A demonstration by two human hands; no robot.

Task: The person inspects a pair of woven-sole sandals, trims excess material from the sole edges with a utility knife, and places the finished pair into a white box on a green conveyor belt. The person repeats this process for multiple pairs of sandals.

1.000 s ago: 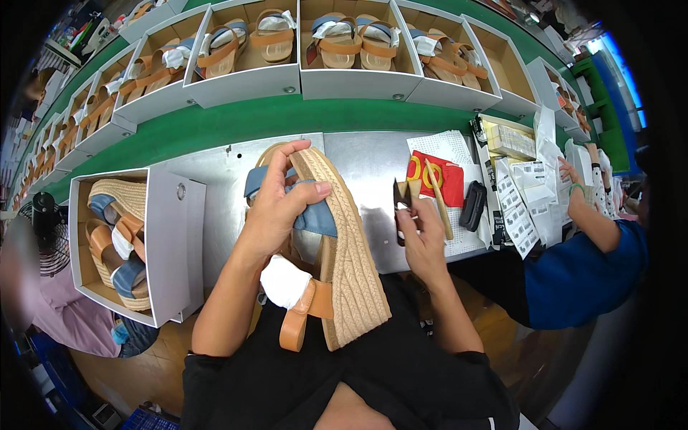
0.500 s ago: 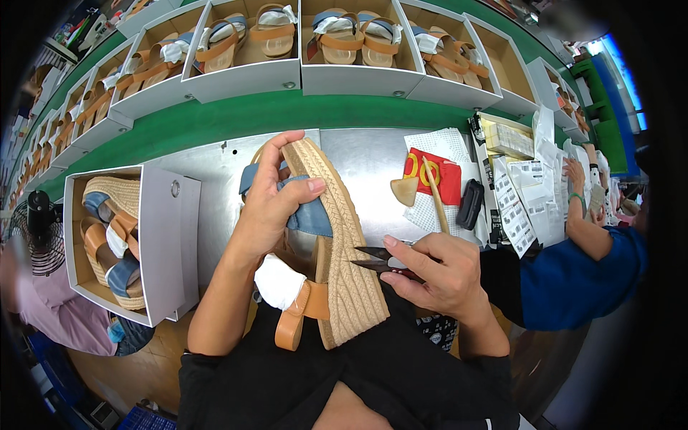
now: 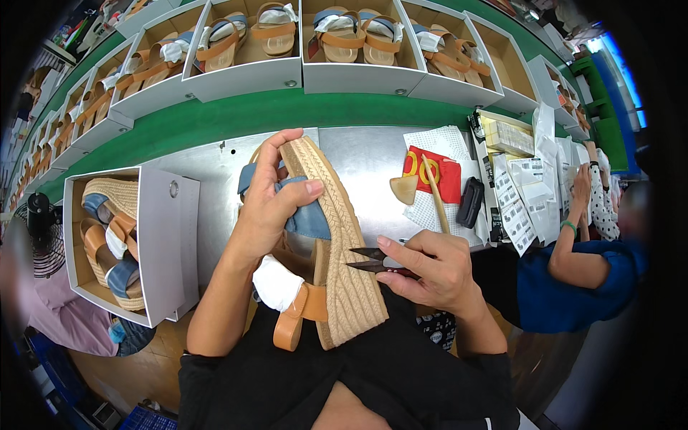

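A wedge sandal (image 3: 351, 287) with a braided tan sole, blue front strap and brown ankle strap is tilted on its side before me. My left hand (image 3: 276, 197) is wrapped around its front, thumb on the blue strap and sole edge. White wrapping (image 3: 278, 282) covers part of the ankle strap. In my right hand (image 3: 437, 269) I grip dark thread snips (image 3: 373, 260), their two blades apart. The blade tips lie at the braided side of the wedge; whether they touch it I cannot tell.
An upright white box (image 3: 168, 236) with two sandals stands at left. Boxes of sandals (image 3: 358, 79) line the green surface behind. On the metal table (image 3: 373, 158) lie a red packet (image 3: 441, 179), a stick, a black case (image 3: 470, 203) and label sheets (image 3: 514, 208). A co-worker (image 3: 580, 279) is at right.
The snips and my right hand have shifted slightly left along the wedge. My left hand and the sandal stay almost still. The co-worker's arm at right has moved.
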